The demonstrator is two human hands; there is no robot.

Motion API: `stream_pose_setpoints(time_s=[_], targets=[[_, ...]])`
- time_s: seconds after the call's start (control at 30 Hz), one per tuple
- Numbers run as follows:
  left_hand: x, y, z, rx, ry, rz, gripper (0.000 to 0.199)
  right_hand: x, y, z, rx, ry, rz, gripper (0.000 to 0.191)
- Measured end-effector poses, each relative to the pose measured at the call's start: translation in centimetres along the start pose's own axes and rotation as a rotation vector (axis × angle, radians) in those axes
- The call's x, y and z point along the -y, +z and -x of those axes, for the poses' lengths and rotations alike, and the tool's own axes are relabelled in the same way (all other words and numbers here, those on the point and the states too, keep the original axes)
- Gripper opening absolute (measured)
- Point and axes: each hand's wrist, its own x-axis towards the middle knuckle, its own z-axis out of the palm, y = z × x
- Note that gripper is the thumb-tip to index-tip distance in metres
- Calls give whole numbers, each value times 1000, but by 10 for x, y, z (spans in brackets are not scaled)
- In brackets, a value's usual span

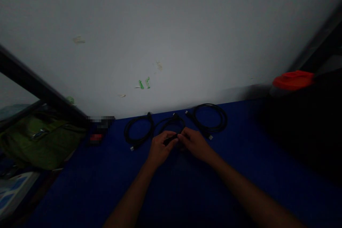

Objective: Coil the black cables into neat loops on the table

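My left hand [161, 146] is closed, pinching a short dark piece [170, 139] that looks like part of the middle black cable [171, 119]. On the other side, my right hand [194, 144] grips the same piece, and the fingertips of both hands nearly meet. Dim light hides the exact shape of what they hold. To the left lies a coiled black cable [126, 130] with a silver plug showing at its near end. Another coiled black cable [225, 117] rests to the right, with light-coloured plugs at its ends.
The blue surface [112, 185] meets a pale wall [187, 42] behind the cables. A green bag [45, 142] is at the left beyond a dark metal post [45, 87]. A large dark object [307, 124] and an orange item [292, 80] stand at the right.
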Motion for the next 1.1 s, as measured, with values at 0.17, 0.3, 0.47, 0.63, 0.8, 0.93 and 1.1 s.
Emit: stream_pose_setpoints(time_s=[0.17,0.3,0.47,0.63,0.8,0.93,1.1], targets=[[-2,-5,-1,91,-5,27,22,-5,2,-2,77,98,-381,29],[-8,-10,-1,123,71,-57,24,-6,-2,-5,106,96,-477,33],[-12,-13,-1,176,137,-140,21,-9,-5,-7,141,87,-475,35],[-15,-13,0,318,142,-211,15,-9,-6,-6,200,54,-458,32],[-18,-13,2,321,94,-294,12,-7,-10,-5,325,48,-477,30],[-21,-14,2,309,63,-225,29,-8,-10,-5,389,39,-473,29],[-15,-9,1,273,-62,-101,46,-10,-12,-5,360,-55,-292,28]])
